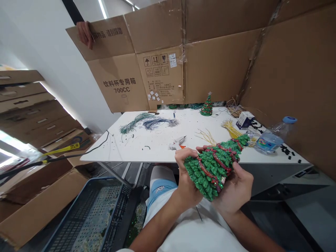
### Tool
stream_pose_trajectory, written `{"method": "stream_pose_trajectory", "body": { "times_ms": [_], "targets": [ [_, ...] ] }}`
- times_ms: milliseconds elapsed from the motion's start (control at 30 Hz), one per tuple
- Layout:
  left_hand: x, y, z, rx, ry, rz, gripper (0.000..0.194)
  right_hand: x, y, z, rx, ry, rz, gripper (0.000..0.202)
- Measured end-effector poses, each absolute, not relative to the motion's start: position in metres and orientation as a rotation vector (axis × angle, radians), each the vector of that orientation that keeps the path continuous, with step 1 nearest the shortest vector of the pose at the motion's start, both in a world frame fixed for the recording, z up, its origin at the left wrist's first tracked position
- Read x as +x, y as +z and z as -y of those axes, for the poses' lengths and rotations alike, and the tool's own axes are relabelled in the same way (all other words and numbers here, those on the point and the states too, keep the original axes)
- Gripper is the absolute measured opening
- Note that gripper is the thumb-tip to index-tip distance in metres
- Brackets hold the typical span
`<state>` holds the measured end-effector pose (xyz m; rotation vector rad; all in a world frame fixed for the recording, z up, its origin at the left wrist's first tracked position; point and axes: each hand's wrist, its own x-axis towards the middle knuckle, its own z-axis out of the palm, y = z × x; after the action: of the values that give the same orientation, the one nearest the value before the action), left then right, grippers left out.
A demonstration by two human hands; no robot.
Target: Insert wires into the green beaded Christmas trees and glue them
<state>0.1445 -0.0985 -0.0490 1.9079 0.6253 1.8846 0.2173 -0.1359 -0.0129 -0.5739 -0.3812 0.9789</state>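
A green glittery toy Christmas tree [214,168] with red garlands lies tilted between my hands, its tip toward the upper right. My left hand [187,175] grips it at the wide base end. Around its lower right side wraps my right hand [236,187], thumb on the red garland. A thin dark wire [198,213] hangs below, over the white shirt. Just past my left hand, a white cutting tool or glue gun [177,142] rests on the white table [157,147]; its kind is hard to make out. The underside of the tree is hidden.
Another small tree [207,105] stands at the back. Wire bundles in green [136,122], blue [159,122] and yellow [231,129] lie on the table. A water bottle [274,136] is at right. Cardboard walls [217,66] enclose the back; another person's hand [85,34] holds one. A blue crate [94,182] sits lower left.
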Motion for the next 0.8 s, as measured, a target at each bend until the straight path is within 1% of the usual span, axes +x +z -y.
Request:
{"method": "stream_pose_trajectory", "body": {
  "times_ms": [100, 167, 200, 333, 400, 467, 567, 800],
  "targets": [
    [0.142, -0.043, 0.099, 1.869, 1.921, -0.517, 0.059, 0.218, -0.011, 0.135, -0.571, 1.020, 0.368, 0.031],
    [0.138, -0.039, 0.101, 1.969, 1.905, -0.581, 0.061, 0.218, -0.006, 0.135, -0.595, 1.027, 0.351, 0.036],
    [0.136, -0.037, 0.102, 2.033, 1.894, -0.627, 0.058, 0.217, -0.004, 0.135, -0.611, 1.024, 0.343, 0.038],
    [0.127, -0.032, 0.106, 2.203, 1.773, -0.693, 0.038, 0.217, 0.004, 0.130, -0.629, 1.050, 0.328, 0.047],
    [0.125, -0.031, 0.107, 2.218, 1.689, -0.688, 0.028, 0.218, 0.004, 0.127, -0.625, 1.074, 0.330, 0.046],
    [0.125, -0.030, 0.108, 2.196, 1.643, -0.691, 0.026, 0.220, 0.003, 0.125, -0.622, 1.088, 0.340, 0.042],
    [0.125, -0.031, 0.109, 2.159, 1.631, -0.681, 0.031, 0.223, 0.001, 0.123, -0.611, 1.077, 0.388, 0.039],
    [0.128, -0.034, 0.111, 2.063, 1.652, -0.691, 0.052, 0.223, -0.001, 0.121, -0.632, 1.007, 0.484, 0.035]
  ]
}}
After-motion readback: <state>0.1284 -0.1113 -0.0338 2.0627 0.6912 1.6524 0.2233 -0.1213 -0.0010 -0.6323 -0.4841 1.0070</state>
